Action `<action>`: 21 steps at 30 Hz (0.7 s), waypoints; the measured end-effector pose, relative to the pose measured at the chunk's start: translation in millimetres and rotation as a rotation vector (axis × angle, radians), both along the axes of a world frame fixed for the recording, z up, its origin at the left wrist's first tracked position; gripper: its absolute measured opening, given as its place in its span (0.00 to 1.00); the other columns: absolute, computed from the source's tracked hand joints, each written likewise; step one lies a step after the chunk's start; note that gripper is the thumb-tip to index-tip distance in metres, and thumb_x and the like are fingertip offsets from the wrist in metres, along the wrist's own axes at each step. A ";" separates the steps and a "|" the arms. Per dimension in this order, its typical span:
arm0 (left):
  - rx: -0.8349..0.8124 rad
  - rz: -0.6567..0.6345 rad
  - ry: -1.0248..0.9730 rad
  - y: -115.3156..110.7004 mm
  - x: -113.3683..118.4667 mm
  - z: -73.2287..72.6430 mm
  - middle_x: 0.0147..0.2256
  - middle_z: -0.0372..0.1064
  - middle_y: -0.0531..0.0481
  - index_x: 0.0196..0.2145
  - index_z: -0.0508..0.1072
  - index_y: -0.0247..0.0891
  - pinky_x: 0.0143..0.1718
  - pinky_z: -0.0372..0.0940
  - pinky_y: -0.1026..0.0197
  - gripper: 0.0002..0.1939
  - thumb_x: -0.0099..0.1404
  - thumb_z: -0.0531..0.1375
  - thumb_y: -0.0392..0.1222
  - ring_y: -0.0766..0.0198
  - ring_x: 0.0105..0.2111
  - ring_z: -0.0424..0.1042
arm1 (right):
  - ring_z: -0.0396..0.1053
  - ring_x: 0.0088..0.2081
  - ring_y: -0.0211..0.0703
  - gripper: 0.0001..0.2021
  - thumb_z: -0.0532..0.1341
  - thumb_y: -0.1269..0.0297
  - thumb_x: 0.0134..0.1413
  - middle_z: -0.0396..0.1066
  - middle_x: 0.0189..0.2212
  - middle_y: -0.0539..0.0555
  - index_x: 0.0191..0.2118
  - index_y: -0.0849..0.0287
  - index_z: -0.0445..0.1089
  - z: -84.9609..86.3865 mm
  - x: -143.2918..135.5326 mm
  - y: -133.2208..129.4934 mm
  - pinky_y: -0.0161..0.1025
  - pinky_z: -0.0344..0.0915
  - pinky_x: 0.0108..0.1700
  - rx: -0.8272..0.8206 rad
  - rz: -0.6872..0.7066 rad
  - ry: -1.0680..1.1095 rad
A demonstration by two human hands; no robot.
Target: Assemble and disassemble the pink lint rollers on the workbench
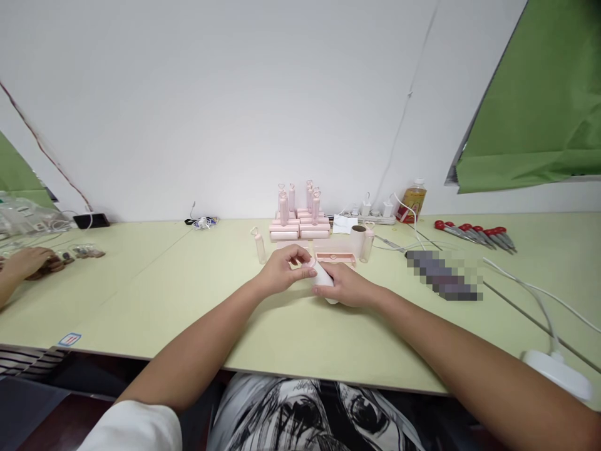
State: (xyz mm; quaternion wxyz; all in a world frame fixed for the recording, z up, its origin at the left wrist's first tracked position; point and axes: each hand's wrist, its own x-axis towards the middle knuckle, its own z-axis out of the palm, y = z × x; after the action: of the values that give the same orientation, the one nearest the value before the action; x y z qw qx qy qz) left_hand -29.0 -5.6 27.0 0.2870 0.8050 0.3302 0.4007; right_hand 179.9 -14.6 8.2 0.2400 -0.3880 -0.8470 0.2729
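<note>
The right hand grips the barrel of a white cylinder, thumb on the near side, fingers on the far side. The left hand pinches the cylinder's pinkish end between thumb and curled fingers. The cylinder is tilted between both hands, above the table; contact with the surface cannot be determined. An open pink tray-shaped casing lies just beyond the right fingers. Farther beyond them, a roll with a brown core stands upright. A pink loop-topped tube stands beyond and left of the left fingers.
</note>
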 end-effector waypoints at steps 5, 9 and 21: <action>-0.035 -0.033 -0.023 0.9 -0.8 0.2 0.36 0.71 0.48 0.34 0.71 0.37 0.39 0.63 0.60 0.15 0.55 0.66 0.51 0.64 0.36 0.67 | 0.67 0.37 0.48 0.19 0.62 0.52 0.51 0.73 0.38 0.54 0.45 0.59 0.70 -0.7 0.3 0.9 0.39 0.61 0.38 -0.003 0.014 0.004; -0.048 -0.048 -0.038 1.4 -0.9 -0.5 0.35 0.70 0.49 0.34 0.71 0.36 0.39 0.63 0.61 0.15 0.55 0.66 0.50 0.65 0.35 0.67 | 0.67 0.36 0.47 0.19 0.63 0.52 0.50 0.73 0.37 0.54 0.44 0.59 0.70 -1.0 0.8 0.9 0.39 0.61 0.37 -0.003 0.022 0.026; -0.022 -0.035 -0.027 3.8 -2.1 -1.7 0.42 0.68 0.47 0.40 0.69 0.39 0.42 0.64 0.59 0.21 0.53 0.68 0.51 0.62 0.40 0.68 | 0.66 0.37 0.47 0.17 0.62 0.53 0.51 0.71 0.38 0.53 0.44 0.58 0.69 2.2 -0.1 -0.4 0.39 0.61 0.38 -0.016 0.022 0.020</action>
State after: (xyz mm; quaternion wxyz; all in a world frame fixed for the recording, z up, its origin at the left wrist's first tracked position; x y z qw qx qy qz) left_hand -31.1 -1.8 25.2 0.3073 0.8018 0.3167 0.4030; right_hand 179.8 -15.0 10.4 0.2423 -0.3779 -0.8465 0.2860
